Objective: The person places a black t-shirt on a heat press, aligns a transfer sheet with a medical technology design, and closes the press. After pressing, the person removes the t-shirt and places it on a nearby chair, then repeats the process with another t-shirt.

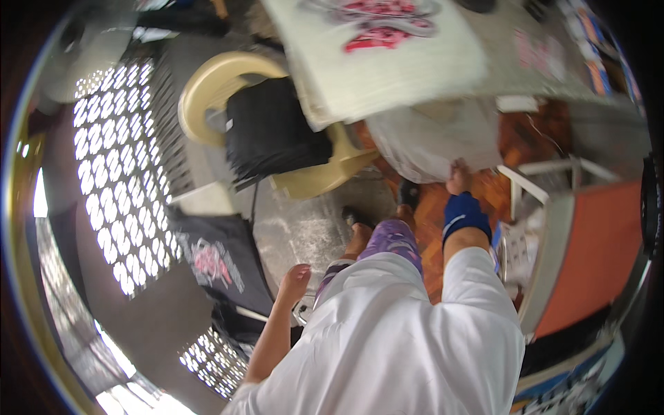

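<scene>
My left hand [296,281] hangs at my side with nothing in it, its fingers loosely extended. Nearest to it is a dark shirt [225,259] with a pink and white print, draped to the left. My right hand [458,178] reaches forward, a blue wristband [466,216] around its wrist. It is at the lower edge of a translucent plastic bag [439,138] below the table. Blur hides whether the fingers grip the plastic. Above the bag, a pale sheet or cloth [422,76] with a red and grey print lies on the table.
A beige plastic chair [197,104] bears folded black cloth [273,128]. At right stands a frame with an orange panel [588,242]. The table's front edge [553,93] crosses ahead. Perforated wall blocks [114,159] let in light at left. Brown-red flooring [437,242] meets grey concrete [297,221].
</scene>
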The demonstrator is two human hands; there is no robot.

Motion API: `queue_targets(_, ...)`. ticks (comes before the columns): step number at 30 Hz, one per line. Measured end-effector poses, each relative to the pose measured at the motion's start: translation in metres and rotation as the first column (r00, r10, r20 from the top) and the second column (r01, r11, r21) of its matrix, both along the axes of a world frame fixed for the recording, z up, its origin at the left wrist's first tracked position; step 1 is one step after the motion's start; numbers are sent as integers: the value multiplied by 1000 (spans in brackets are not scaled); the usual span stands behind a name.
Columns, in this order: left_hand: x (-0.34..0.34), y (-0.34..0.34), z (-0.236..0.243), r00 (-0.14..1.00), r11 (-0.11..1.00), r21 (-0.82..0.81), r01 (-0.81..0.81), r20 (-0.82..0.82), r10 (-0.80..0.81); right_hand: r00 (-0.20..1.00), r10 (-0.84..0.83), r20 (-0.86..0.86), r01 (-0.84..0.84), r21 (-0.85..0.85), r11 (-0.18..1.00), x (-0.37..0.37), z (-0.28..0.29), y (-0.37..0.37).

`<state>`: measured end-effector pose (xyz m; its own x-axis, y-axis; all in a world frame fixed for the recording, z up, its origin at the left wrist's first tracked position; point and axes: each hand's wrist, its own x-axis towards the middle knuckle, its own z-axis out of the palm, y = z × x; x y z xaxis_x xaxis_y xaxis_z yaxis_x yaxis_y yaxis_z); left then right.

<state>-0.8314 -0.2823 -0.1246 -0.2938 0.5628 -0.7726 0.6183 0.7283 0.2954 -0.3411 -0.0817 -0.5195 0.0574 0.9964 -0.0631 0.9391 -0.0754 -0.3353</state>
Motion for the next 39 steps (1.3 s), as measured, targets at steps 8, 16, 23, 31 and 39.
queue_targets(8, -91, 32, -62, 989, 968, 227, 104, 75, -124, 735, -665, -132, 593, -350, 725, -52, 110, 63)
queue_targets(16, -188, 298, -83, 401, 264, 330, -906, 474, 784, 994, -48, -95, 14, -329, 944, 6, 128, -259)
queue_targets(23, -206, 341, -81, 903, 525, 851, -30, -202, 379, 658, -659, -364, 607, -262, 751, -192, 265, -308)
queue_targets(31, -6, 208, 144, 436, -237, 970, 56, -237, -868, 873, -174, -456, 389, 432, 814, -258, 491, -159)
queue_targets(39, 90, 124, 185, 311, 248, 948, -199, 301, -901, 22, 146, -989, 579, 132, 805, -149, 494, -227)
